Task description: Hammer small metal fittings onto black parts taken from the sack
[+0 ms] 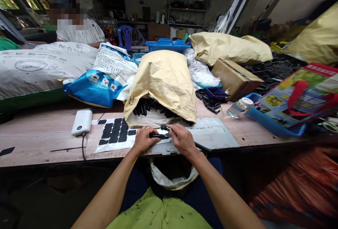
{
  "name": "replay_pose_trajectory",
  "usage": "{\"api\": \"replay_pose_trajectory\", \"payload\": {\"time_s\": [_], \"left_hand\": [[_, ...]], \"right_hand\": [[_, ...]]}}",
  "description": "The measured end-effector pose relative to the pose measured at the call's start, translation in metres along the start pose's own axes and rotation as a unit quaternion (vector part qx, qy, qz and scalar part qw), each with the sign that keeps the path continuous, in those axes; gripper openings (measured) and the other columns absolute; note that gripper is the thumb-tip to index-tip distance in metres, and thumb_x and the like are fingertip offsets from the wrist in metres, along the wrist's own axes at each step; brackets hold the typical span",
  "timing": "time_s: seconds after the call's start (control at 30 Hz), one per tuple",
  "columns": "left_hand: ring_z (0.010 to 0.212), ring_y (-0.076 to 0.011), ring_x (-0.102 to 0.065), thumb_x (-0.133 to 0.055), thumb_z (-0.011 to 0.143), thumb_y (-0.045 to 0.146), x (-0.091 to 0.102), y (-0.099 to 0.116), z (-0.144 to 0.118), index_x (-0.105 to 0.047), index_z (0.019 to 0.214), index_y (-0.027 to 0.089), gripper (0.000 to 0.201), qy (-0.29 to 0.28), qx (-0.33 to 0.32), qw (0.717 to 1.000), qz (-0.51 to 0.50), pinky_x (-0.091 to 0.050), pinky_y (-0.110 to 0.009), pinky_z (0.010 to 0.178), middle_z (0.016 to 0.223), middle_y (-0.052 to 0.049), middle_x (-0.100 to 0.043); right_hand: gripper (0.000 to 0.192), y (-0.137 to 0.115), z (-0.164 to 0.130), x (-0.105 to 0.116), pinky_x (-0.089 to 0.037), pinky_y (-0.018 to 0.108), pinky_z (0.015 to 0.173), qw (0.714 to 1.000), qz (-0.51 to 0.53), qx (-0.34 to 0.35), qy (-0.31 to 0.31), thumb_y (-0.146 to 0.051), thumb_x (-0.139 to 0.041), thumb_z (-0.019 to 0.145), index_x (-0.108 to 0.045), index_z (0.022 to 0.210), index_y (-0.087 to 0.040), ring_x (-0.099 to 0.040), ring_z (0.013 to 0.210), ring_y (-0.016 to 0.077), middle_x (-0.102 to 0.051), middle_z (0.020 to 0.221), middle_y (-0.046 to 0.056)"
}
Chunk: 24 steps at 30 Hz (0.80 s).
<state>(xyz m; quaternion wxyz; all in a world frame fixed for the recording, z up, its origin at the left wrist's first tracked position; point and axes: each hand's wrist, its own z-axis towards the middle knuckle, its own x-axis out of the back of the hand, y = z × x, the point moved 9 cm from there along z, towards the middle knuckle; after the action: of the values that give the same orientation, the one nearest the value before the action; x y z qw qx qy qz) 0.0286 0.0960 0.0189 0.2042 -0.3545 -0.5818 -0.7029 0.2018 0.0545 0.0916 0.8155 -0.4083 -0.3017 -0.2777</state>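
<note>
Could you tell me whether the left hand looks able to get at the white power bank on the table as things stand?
Probably yes: the power bank lies unobstructed beyond the pad sheet, though the left hand is gripping a black part.

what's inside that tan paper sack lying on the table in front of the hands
At the tan paper sack's open mouth, a pile of small black parts shows, spilling toward the table edge. The paper covers whatever lies deeper inside.

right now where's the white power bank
In the head view the white power bank lies on the wooden table, left of the left hand, just beside the sheet of black pads.
</note>
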Motion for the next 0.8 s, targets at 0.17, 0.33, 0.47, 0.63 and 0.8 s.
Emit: {"api": "replay_pose_trajectory", "payload": {"time_s": [0.17, 0.33, 0.47, 0.63, 0.8], "left_hand": [[0.098, -0.0216, -0.059, -0.083, 0.073, 0.036, 0.0, 0.0, 0.001, -0.075, 0.09, 0.026, 0.021, 0.005, -0.011, 1.0, 0.005, -0.037, -0.034, 0.088, 0.093, 0.001, -0.071], [0.095, -0.0213, -0.059, -0.083, 0.073, 0.036, -0.001, -0.002, 0.001, -0.074, 0.084, 0.024, 0.019, 0.004, -0.004, 1.0, 0.023, -0.037, -0.033, 0.083, 0.09, 0.0, -0.069], [0.098, -0.0214, -0.06, -0.083, 0.072, 0.034, 0.001, 0.0, 0.001, -0.075, 0.088, 0.026, 0.019, 0.012, -0.01, 1.0, -0.001, -0.037, -0.034, 0.088, 0.093, 0.002, -0.072], [0.097, -0.0217, -0.06, -0.083, 0.071, 0.033, 0.001, 0.0, 0.001, -0.076, 0.087, 0.028, 0.019, 0.012, 0.0, 1.0, -0.001, -0.037, -0.036, 0.089, 0.092, 0.002, -0.072], [0.098, -0.022, -0.059, -0.082, 0.071, 0.034, 0.0, 0.0, 0.0, -0.076, 0.088, 0.028, 0.019, 0.011, 0.004, 1.0, -0.001, -0.038, -0.036, 0.089, 0.093, 0.002, -0.072]], "right_hand": [[0.026, -0.018, 0.0, -0.009, -0.05, 0.03, 0.083, 1.0, 0.001, 0.003, -0.001, -0.02, -0.051, 0.1, -0.067, 0.12, -0.023, -0.061, 0.092, 0.02, -0.066, 0.097, 0.006], [0.026, -0.019, -0.004, -0.024, -0.049, 0.029, 0.08, 0.997, -0.049, 0.007, -0.059, -0.017, -0.055, 0.096, -0.069, 0.117, -0.025, -0.061, 0.09, 0.0202, -0.066, 0.094, 0.005], [0.026, -0.013, -0.004, -0.009, -0.049, 0.03, 0.083, 0.998, -0.052, -0.011, -0.027, -0.019, -0.052, 0.099, -0.068, 0.119, -0.024, -0.061, 0.092, 0.0204, -0.066, 0.096, 0.006], [0.025, -0.01, -0.011, -0.01, -0.049, 0.03, 0.081, 0.998, -0.047, -0.018, -0.046, -0.019, -0.053, 0.098, -0.069, 0.116, -0.025, -0.062, 0.092, 0.0207, -0.066, 0.094, 0.005], [0.027, 0.01, -0.008, 0.003, -0.049, 0.03, 0.087, 0.999, -0.023, -0.038, -0.008, -0.019, -0.053, 0.097, -0.068, 0.118, -0.026, -0.063, 0.097, 0.0202, -0.068, 0.1, 0.005]]}}
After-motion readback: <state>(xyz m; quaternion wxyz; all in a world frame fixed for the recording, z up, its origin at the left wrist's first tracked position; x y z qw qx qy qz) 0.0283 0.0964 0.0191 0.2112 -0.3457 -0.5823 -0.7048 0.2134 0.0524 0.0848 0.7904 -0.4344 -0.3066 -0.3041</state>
